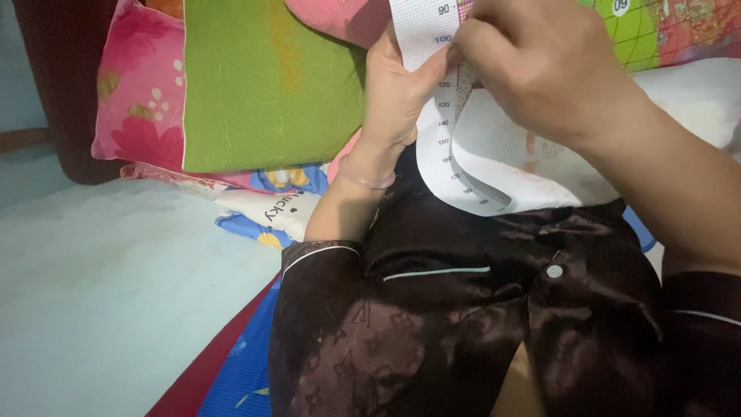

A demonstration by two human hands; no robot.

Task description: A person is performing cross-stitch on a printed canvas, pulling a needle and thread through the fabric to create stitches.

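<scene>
The left hand (397,93) and the right hand (548,66) both met on a white cross-stitch cloth (509,166), held up just in front of the green pillow (270,85). The left grip was closed on the cloth's left edge, thumb lying along the printed margin, fingers hidden behind it. The right grip was pinched shut at the same edge, fingertips pressed together on the fabric; whether a needle sat between them could not be told.

To do this well, in my judgement, the left hand should keep the working patch flat and taut while the right keeps its pinch small and close to the edge, so the weave does not pucker.

The cloth looked stiff and gridded, with a scale of marks running down its border. Below the hands it curled back on itself in a loose roll, resting against the dark brown satin pyjama top (463,324) worn by the person. A coloured stitched area showed at the top, beyond the right hand. Left of the green pillow lay a pink floral pillow (135,93), and below it a blue patterned cushion (270,208) on the pale bed sheet (116,286)
</scene>
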